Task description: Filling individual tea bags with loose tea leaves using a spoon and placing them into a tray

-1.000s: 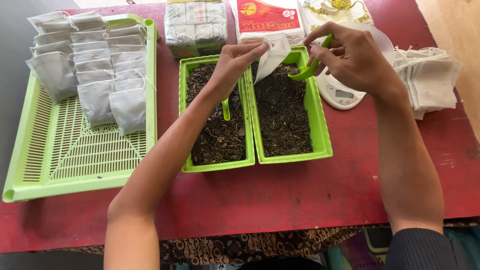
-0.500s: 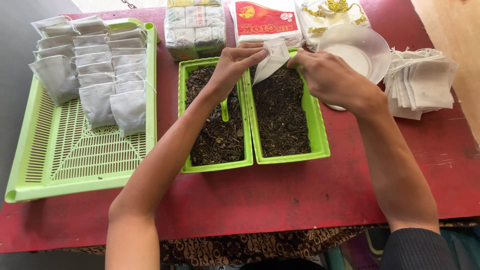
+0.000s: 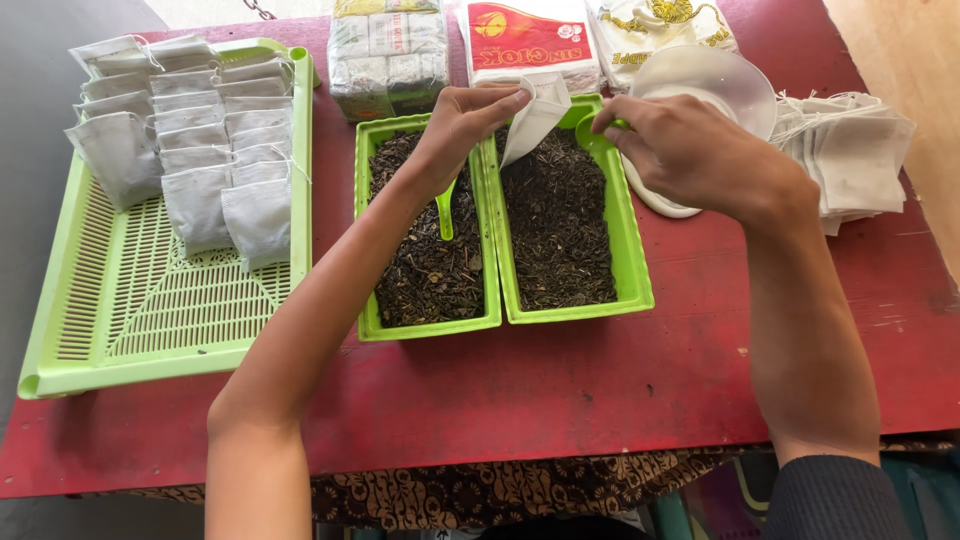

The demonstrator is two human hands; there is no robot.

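Right hand [image 3: 690, 150] has dropped, dipping its gripped green scoop [image 3: 590, 130] toward the right tray [image 3: 630, 290]; left hand [image 3: 465, 125] pinches paper bag [image 3: 535, 120] mouth-up over it

Red table [image 3: 600, 380] carries slotted green tray [image 3: 150, 330], 2 green tubs [image 3: 428, 325].

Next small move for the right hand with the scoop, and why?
Probably tip the green scoop into the mouth of the white filter bag. The left hand pinches the bag by its top edge over the right-hand green tub of loose tea, and the right hand has the scoop close beside it. Whether the bag is open, I cannot tell.
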